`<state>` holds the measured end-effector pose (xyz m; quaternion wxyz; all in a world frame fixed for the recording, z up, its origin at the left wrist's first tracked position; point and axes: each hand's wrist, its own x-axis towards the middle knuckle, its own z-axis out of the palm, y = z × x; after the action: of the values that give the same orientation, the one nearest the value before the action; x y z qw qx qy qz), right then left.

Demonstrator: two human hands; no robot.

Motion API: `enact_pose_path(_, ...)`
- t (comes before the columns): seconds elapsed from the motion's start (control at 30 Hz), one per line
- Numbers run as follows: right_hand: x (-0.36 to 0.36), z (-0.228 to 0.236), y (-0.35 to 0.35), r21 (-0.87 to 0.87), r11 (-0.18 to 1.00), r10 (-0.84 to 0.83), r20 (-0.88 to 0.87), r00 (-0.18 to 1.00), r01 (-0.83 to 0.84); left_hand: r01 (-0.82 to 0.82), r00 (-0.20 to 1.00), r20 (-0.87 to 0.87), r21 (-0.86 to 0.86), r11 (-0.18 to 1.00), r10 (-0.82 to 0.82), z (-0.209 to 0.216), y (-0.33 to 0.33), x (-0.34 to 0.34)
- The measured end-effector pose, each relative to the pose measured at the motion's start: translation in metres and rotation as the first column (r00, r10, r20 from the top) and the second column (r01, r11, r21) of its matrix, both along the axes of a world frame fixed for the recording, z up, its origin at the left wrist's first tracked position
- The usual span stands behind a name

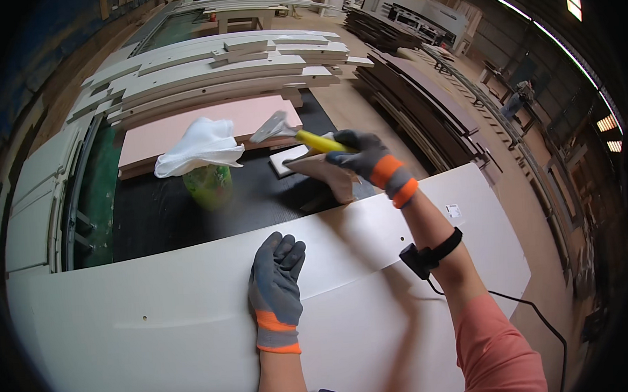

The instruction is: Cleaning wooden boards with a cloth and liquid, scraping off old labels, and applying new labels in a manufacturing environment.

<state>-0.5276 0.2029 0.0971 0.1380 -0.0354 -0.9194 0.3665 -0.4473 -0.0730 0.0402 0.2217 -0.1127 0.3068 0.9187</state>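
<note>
A scraper with a yellow handle [318, 142] and a flared metal blade is raised in my right hand [362, 154], slightly blurred. Its blade points left, above the black board beyond the white panel [185, 293]. My left hand [275, 278], in the same grey and orange glove, is over the panel near its far edge. The left fingers are curled together with nothing visible in them. Below the scraper lies a curved brownish sheet [330, 175] beside a small white-topped block [288, 160]. A green container [208, 186] topped with a white cloth [203, 145] stands to the left.
A pink board [268, 114] lies behind the container, before stacked white boards [218, 77]. Dark brown boards [422, 100] are piled at the right. A black cable [536, 312] runs from my right wrist. Far right, another person [518, 99] stands near the roller track.
</note>
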Motion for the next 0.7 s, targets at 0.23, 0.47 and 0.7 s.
enact_pose_path(0.23,-0.047,-0.016,-0.046,0.270,0.957,0.121,-0.048,0.992,-0.103,-0.014,1.000,0.013,0.001,1.000,0.014,0.000,-0.005,0.005)
enact_pose_path(0.47,-0.079,-0.026,-0.053,0.280,0.959,0.101,-0.241,0.965,-0.031,-0.016,1.000,0.005,0.008,1.000,0.016,-0.002,-0.005,0.005)
enact_pose_path(0.7,-0.102,-0.064,-0.062,-0.231,0.971,-0.144,-0.356,0.923,0.062,-0.006,1.000,0.007,0.020,1.000,0.006,-0.001,0.001,0.004)
